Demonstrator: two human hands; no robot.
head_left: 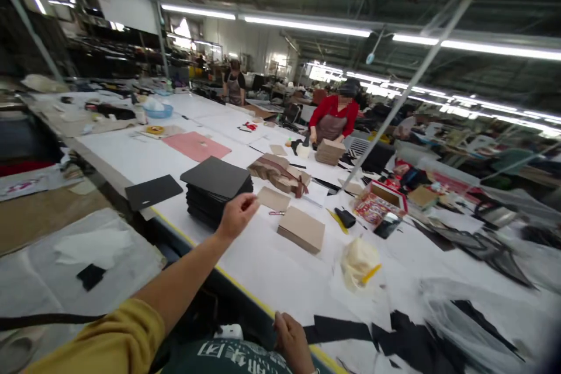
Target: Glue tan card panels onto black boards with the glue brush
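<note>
My left hand (pixel 236 215) reaches out over the white table (pixel 272 269) and pinches the near edge of a tan cardboard sheet (pixel 274 198). Just left of it stands a stack of black sheets (pixel 215 187). A stack of tan cardboard pieces (pixel 301 229) lies to the right of the held sheet. My right hand (pixel 293 343) rests curled at the table's near edge, close to my body, beside black fabric strips (pixel 342 330). I cannot make out anything inside its fingers.
A single black sheet (pixel 153 191) lies at the table's left edge, a pink sheet (pixel 197 146) farther back. A folded brown bundle (pixel 280 172), a red box (pixel 380 201), a cream cloth wad (pixel 359 262) and clear plastic (pixel 477 315) lie right. Two people (pixel 333 117) work across the table.
</note>
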